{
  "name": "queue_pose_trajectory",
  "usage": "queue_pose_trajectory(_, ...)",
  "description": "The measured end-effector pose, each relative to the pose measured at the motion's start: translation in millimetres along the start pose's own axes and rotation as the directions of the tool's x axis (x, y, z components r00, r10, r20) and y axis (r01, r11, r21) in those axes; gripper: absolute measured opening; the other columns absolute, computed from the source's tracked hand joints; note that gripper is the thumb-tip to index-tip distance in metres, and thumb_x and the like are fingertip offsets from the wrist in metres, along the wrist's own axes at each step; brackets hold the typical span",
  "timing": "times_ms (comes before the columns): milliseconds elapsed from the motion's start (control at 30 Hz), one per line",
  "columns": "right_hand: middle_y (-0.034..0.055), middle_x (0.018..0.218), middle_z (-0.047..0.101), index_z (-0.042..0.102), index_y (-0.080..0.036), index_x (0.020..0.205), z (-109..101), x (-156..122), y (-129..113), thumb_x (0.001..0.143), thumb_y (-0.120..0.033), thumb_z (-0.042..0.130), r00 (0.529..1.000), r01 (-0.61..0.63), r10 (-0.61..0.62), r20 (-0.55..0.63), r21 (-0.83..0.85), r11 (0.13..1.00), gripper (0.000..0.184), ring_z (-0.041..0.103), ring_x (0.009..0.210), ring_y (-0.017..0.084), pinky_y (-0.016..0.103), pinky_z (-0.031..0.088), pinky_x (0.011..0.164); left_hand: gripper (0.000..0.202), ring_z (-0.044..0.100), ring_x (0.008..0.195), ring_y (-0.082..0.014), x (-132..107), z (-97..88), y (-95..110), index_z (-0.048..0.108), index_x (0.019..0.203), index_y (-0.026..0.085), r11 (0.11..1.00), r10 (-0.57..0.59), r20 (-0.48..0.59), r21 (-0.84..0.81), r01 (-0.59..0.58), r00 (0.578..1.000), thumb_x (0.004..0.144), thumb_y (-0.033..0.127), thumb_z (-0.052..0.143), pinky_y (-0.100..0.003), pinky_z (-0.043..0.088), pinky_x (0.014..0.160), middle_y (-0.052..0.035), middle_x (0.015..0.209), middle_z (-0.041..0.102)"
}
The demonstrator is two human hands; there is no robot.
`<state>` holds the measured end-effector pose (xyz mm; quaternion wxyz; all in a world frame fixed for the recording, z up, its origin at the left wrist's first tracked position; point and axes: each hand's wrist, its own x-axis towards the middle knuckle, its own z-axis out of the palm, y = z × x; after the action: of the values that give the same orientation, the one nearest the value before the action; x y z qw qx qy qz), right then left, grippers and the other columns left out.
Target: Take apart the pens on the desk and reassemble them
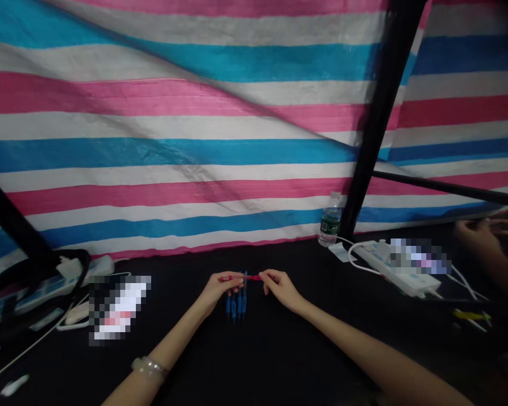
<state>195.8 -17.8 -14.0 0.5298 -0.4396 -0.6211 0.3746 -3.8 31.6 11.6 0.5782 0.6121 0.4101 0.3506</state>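
A slim red pen (254, 277) is held level between my two hands, just above the black table. My left hand (220, 286) grips one end, and some red shows along its fingers. My right hand (280, 286) pinches the other end between thumb and fingers. Between the hands the pen looks thin; whether its parts are joined or separated I cannot tell. Several blue pens (237, 307) lie side by side on the table, beneath and in front of my left hand, which partly hides their far ends.
A water bottle (330, 221) stands at the back right, near a black post (375, 121). Power strips with cables lie at right (400, 270) and left (38, 293). Blurred-out phone-like objects lie on both sides. Another person's hand (478, 237) is at far right, near a yellow item (469, 315).
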Motion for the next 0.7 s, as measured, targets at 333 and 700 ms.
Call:
queue_pose_trajectory(333, -0.0054, 0.050, 0.035, 0.040, -0.019, 0.058, -1.3, 7.2, 9.6, 0.078, -0.055, 0.047, 0.992, -0.028, 0.038, -0.117, 0.088, 0.996, 0.041, 0.032, 0.047, 0.009, 0.022, 0.025, 0.046, 0.037, 0.054, 0.056, -0.0113, -2.7, 1.4, 6.4, 0.068, 0.088, 0.010, 0.998, -0.029, -0.044, -0.052, 0.027, 0.999, 0.059, 0.032, 0.073, -0.020, 0.033, 0.046, -0.0075, 0.070, 0.067)
queue_pose_trajectory(700, -0.0045, 0.043, 0.035, 0.040, -0.019, 0.052, -3.3, 3.0, 5.0, 0.081, -0.057, 0.039, 0.978, -0.109, 0.110, -0.175, 0.016, 0.994, 0.049, 0.032, 0.042, 0.008, 0.023, 0.024, 0.043, 0.035, 0.054, 0.056, -0.0096, 1.0, 0.7, 4.0, 0.068, 0.088, 0.011, 0.996, -0.049, -0.040, -0.078, 0.046, 0.998, 0.060, 0.030, 0.074, -0.018, 0.034, 0.045, -0.0069, 0.070, 0.067)
